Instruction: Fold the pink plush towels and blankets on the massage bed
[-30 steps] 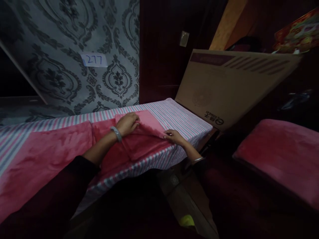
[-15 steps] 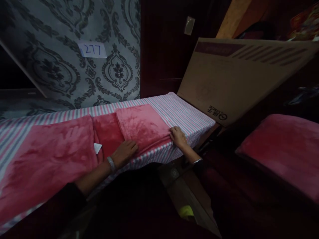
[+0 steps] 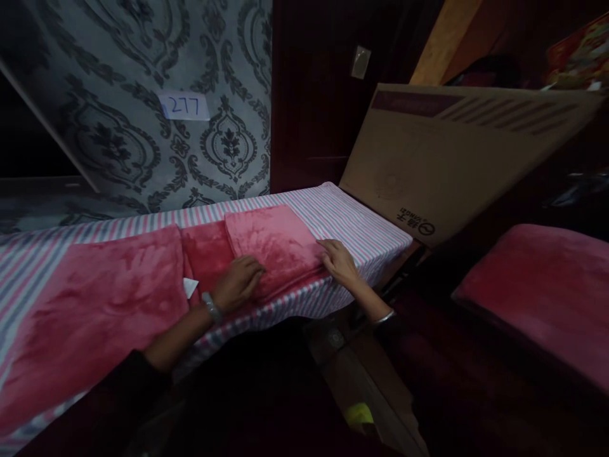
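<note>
A pink plush blanket (image 3: 109,304) lies along the striped cloth, its right end folded over into a smaller flap (image 3: 273,238). A darker red stretch (image 3: 209,251) shows between the flap and the wide left part. My left hand (image 3: 239,282) is over the flap's near left corner, fingers loosely bent and apart, with no cloth visibly pinched. At the flap's right edge is my right hand (image 3: 339,263), its fingers parted and the index stretched out along the edge. A white tag (image 3: 190,287) sticks out from the left part's edge.
The striped cloth (image 3: 352,219) covers a long narrow table against a patterned wall. Behind its right end leans a large cardboard box (image 3: 457,158). A pink plush-covered seat or cushion (image 3: 542,292) stands at the right. A paper marked 277 (image 3: 185,106) is on the wall.
Both hands have loosened from the blanket's edges and lifted slightly, with the fingers more apart. The blanket keeps its folds. The view has shifted a little.
</note>
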Action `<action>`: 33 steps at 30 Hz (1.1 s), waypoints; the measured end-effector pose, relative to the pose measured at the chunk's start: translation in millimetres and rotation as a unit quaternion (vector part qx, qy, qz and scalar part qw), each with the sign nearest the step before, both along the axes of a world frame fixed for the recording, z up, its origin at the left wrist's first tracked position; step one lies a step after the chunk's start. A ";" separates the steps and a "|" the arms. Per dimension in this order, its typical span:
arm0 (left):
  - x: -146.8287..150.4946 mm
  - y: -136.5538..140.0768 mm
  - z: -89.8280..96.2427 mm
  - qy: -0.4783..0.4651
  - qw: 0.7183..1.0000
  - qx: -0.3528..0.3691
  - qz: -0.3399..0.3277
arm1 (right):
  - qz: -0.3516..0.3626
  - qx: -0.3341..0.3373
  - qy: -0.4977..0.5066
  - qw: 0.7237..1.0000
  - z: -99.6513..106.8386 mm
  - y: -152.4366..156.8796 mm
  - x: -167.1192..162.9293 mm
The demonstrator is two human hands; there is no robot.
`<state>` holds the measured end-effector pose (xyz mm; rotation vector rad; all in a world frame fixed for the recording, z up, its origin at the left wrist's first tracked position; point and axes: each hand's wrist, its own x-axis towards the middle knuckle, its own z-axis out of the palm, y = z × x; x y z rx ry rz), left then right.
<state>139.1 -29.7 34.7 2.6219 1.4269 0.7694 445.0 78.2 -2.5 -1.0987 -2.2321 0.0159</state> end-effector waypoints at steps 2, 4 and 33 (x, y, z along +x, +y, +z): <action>14.0 12.3 4.4 0.014 0.998 0.008 0.063 | -0.016 -0.005 -0.018 1.000 8.7 -0.5 -22.8; 29.3 20.0 -2.8 0.064 0.989 -0.003 0.136 | -0.054 -0.024 -0.065 0.996 7.7 -4.6 -43.5; -29.5 115.3 4.9 0.009 0.930 -0.206 0.305 | 0.119 -0.112 -0.098 0.982 0.1 -79.9 -125.6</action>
